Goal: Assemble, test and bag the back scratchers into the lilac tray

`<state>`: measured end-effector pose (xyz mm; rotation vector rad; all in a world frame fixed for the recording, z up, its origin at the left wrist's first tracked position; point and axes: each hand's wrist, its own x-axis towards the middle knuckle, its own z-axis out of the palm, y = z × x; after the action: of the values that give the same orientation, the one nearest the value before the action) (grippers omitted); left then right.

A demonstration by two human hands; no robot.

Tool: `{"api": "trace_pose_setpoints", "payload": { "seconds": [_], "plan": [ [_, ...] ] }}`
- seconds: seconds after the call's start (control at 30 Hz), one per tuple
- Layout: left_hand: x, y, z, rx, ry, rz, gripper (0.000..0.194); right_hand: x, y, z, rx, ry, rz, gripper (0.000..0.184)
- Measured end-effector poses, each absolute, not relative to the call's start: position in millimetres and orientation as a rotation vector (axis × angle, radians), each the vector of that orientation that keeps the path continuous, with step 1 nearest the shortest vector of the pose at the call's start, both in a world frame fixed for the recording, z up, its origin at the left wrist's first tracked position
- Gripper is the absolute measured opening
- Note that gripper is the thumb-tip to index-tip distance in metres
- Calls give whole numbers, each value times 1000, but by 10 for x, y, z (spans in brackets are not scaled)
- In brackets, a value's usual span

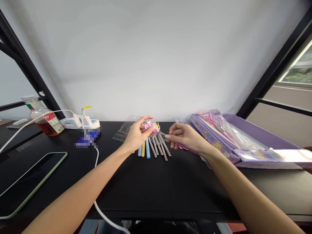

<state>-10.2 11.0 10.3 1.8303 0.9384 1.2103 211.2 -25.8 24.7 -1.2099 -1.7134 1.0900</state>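
Observation:
Near the middle of the desk, my left hand (136,134) is closed on a pink, frilly-looking bundle (151,127) with bits of yellow by it. Below it, blue and yellow straw-like tubes (148,151) and several shiny, pale thin tubes (159,146) fan out toward me. Their upper ends are hidden. Behind the left hand lies a clear plastic bag (121,130). My right hand (181,135) pinches a slim tool with a pink handle (185,148); its narrow grey tip (162,133) points left at the bundle. What kind of tool it is cannot be made out.
At right stands an open purple box (258,130) holding pink items in clear plastic (226,130). At left are a phone (31,182), a glass jar of brown liquid (46,120), a power strip (80,123) and a white cable (97,162) crossing the desk.

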Motion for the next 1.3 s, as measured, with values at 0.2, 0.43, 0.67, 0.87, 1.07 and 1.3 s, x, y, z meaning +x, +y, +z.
{"api": "trace_pose_setpoints", "payload": {
  "seconds": [0.2,0.43,0.67,0.87,1.07,1.3],
  "plan": [
    [-61,118,84,1699,803,1308,38,2058,-283,242,-1198,-1636,1204,43],
    [-125,173,135,1572,927,1637,38,2184,-260,279,-1266,-1776,1137,41],
    [66,-91,107,1809,738,1259,34,1953,-267,151,-1164,-1629,1226,58],
    [19,-21,137,1773,865,1409,35,1964,-285,193,-1228,-1739,1031,44],
    [-124,146,205,1581,856,1488,43,2023,-348,310,-1084,-1829,1117,40],
    [-85,70,158,1612,786,1351,45,1999,-319,239,-1130,-1789,832,42]
  ]
}}
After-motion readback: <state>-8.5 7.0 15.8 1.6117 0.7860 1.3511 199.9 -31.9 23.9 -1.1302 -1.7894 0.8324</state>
